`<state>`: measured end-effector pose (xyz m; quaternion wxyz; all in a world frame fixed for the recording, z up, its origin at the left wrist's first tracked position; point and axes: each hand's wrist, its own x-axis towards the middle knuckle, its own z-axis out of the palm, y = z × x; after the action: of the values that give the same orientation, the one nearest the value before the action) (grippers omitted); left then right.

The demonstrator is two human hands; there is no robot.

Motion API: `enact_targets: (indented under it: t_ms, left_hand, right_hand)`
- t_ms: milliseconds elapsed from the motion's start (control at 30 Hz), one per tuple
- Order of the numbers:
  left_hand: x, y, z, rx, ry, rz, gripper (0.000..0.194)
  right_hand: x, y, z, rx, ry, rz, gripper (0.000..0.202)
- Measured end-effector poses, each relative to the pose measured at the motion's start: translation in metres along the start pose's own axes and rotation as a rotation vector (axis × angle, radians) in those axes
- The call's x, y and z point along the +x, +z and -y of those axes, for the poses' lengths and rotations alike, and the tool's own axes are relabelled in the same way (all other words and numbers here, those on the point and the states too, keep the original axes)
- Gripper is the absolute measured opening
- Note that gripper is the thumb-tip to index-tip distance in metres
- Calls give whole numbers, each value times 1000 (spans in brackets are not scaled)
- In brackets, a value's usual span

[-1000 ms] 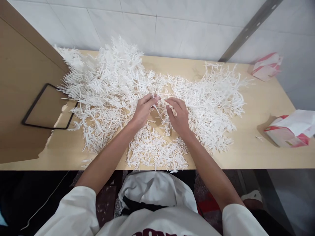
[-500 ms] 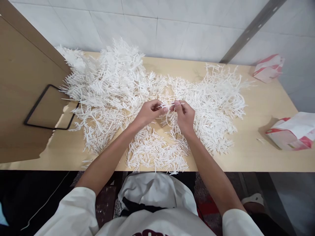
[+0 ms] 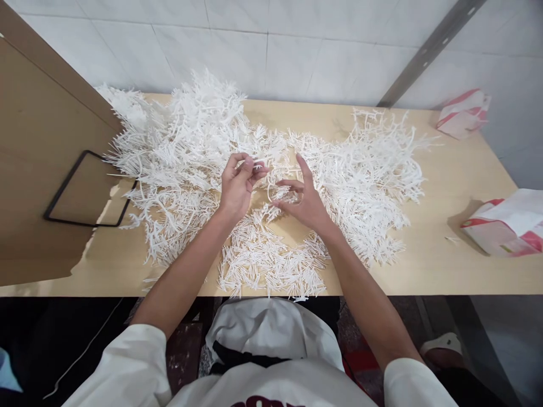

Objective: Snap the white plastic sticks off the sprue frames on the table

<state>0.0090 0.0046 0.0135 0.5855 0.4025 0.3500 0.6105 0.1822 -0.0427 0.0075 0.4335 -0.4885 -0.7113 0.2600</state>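
Note:
White branching plastic pieces lie in a large heap (image 3: 195,135) at the left and another heap (image 3: 373,169) at the right. A flatter pile of small white sticks (image 3: 271,260) spreads near the table's front edge. My left hand (image 3: 240,183) is closed, with a small white piece between its thumb and fingertips. Facing it, my right hand (image 3: 303,198) has its thumb and fingers spread, the index finger pointing up. A curved white strand (image 3: 270,189) is between the hands, close to the right fingertips; what it hangs from is unclear.
A cardboard sheet (image 3: 51,147) stands at the left beside a black rectangular frame (image 3: 63,189). Two red-and-white paper bags stand at the right, one near the wall (image 3: 464,113), one nearer (image 3: 504,223). A tiled wall (image 3: 292,51) backs the wooden table (image 3: 436,226).
My hands have parted. The left has moved left and up with a small white piece. The right has opened, its fingers spreading, and a white piece is no longer pinched in it.

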Motion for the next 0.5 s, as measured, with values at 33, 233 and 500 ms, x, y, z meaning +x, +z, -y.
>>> enact_targets:
  t_ms: [33, 233, 500]
  left_hand:
    - [1, 0, -1, -1, -2, -17, 19]
    - [-3, 5, -2, 42, 3, -36, 27]
    - [-16, 10, 5, 464, -52, 390, 26]
  right_hand:
    - [0, 0, 0, -1, 3, -16, 79]
    - [1, -7, -2, 28, -36, -133, 17]
    - [0, -5, 1, -65, -87, -122, 21]
